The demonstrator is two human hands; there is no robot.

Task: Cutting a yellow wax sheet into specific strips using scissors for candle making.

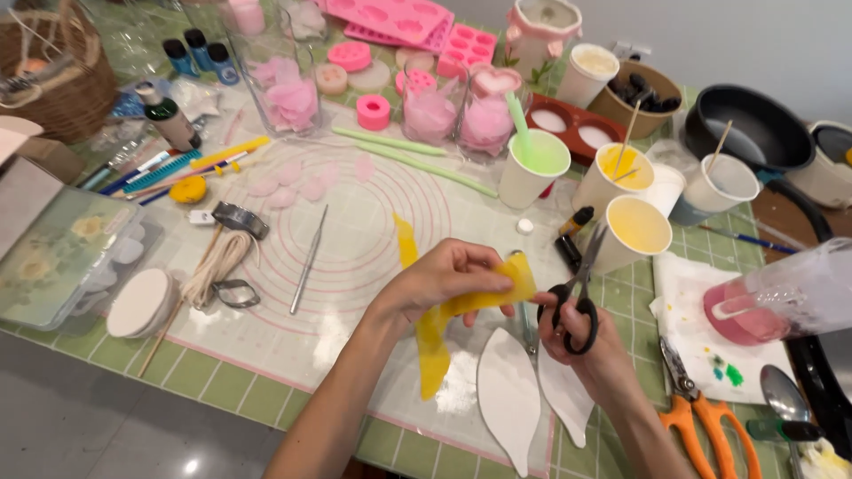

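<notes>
Your left hand (448, 279) pinches a yellow wax sheet (435, 341) near the middle of the mat (355, 239), fingers curled closed. Just right, your right hand (590, 341) grips black-handled scissors (579, 284), blades open beside the sheet.

green checked table (222, 377), grey floor (80, 426), pale wall (754, 35)

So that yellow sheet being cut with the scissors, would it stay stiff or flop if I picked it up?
Probably floppy: the yellow sheet bends over the left hand and its free end droops towards the mat. It looks thin, so likely light and easy to tear. The right hand holds black scissors at its edge.
</notes>
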